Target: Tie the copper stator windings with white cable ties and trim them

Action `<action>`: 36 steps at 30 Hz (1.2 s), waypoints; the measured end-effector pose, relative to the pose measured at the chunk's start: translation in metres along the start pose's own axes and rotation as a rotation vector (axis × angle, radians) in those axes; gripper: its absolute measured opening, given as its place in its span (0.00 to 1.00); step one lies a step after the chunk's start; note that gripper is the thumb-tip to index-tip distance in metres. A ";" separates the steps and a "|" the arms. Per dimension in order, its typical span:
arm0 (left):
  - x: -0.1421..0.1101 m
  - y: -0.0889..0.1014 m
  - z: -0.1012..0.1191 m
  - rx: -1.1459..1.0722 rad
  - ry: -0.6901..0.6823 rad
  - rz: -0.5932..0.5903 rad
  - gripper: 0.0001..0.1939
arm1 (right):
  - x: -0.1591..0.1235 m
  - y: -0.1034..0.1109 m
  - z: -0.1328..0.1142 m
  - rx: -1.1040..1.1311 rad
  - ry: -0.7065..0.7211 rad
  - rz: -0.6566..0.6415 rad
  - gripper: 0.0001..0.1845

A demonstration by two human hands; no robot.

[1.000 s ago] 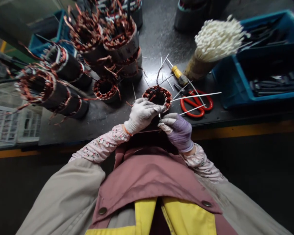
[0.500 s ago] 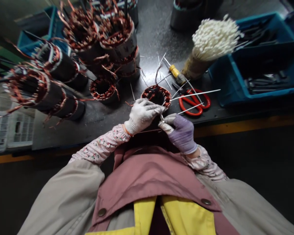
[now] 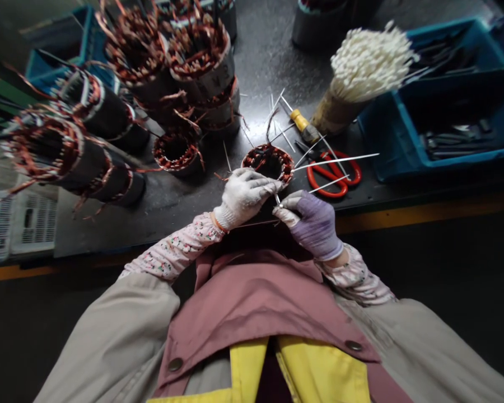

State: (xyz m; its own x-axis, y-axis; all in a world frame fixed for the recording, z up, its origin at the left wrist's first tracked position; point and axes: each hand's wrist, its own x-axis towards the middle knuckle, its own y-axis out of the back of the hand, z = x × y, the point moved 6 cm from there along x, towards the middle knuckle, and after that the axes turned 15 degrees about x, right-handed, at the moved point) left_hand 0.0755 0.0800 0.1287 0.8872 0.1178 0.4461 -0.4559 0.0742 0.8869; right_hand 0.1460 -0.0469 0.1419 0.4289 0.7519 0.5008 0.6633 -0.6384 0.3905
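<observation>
Head view: the white-gloved left hand [image 3: 246, 196] clasps the rim of a copper-wound stator [image 3: 267, 165], which sits at 12 o'clock; the purple-gloved right hand [image 3: 315, 226] pinches a thin white cable tie [image 3: 277, 199]. Red scissors [image 3: 328, 182] lie at 2 o'clock, more stators [image 3: 176, 151] at 11.

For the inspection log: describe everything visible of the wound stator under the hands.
A copper-wound motor stator stands on end, its dark bore facing up. Reddish copper windings form its rim, with loose leads sticking out; one curved lead rises from the far side. Thin white cable ties project from the windings. The white-gloved left hand lies against its near rim, and the purple-gloved right hand pinches at the rim. The hands hide its lower body.
</observation>
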 end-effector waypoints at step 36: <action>0.007 -0.005 -0.012 0.018 -0.065 -0.217 0.16 | 0.056 0.010 0.002 0.223 -0.300 0.199 0.24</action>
State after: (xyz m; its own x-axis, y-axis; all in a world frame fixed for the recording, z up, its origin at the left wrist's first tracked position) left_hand 0.0830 0.0928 0.1258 0.9673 0.0365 0.2509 -0.2530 0.0733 0.9647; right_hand 0.1778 -0.0107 0.1722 0.6994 0.6535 0.2895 0.6522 -0.7492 0.1155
